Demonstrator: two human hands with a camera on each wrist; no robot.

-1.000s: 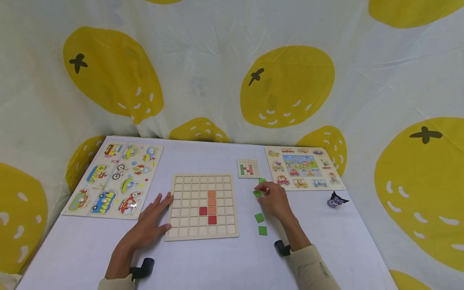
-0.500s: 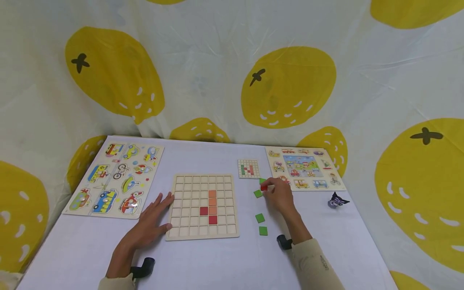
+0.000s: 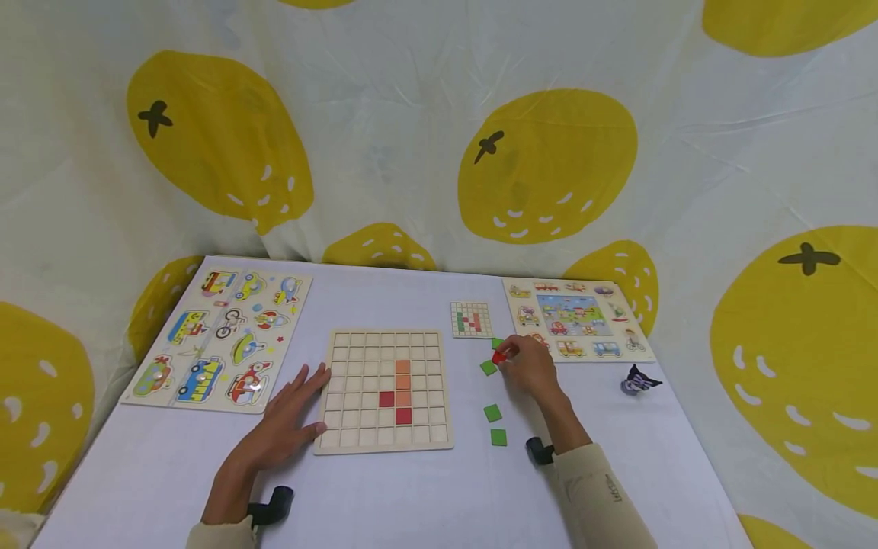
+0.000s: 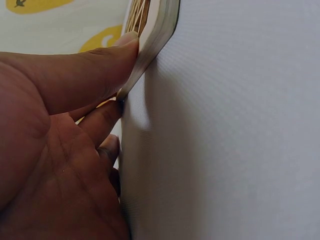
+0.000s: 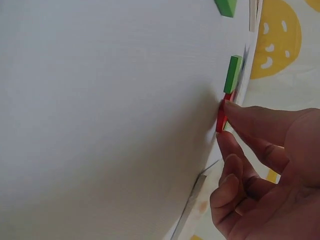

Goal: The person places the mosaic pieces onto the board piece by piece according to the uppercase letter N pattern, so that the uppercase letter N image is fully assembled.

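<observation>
A wooden grid board lies mid-table, with three orange tiles in one column and two red tiles set near its lower middle. My left hand rests at its left edge, fingers spread; in the left wrist view the thumb touches the board's side. Right of the board, my right hand pinches a red tile between thumb and fingertips, low over the cloth. Beside that tile is a green tile, with another partly hidden behind it. Two more green tiles lie nearer me.
Behind the loose tiles sits a small pattern card with a coloured grid. A vehicle peg puzzle occupies the left side, and a picture puzzle the back right. A dark-and-white hair clip-like object stands at the right.
My right hand has shifted slightly right, away from the nearer green tile, and now a red tile shows in its fingertips. My left hand and the board stay as they were.
</observation>
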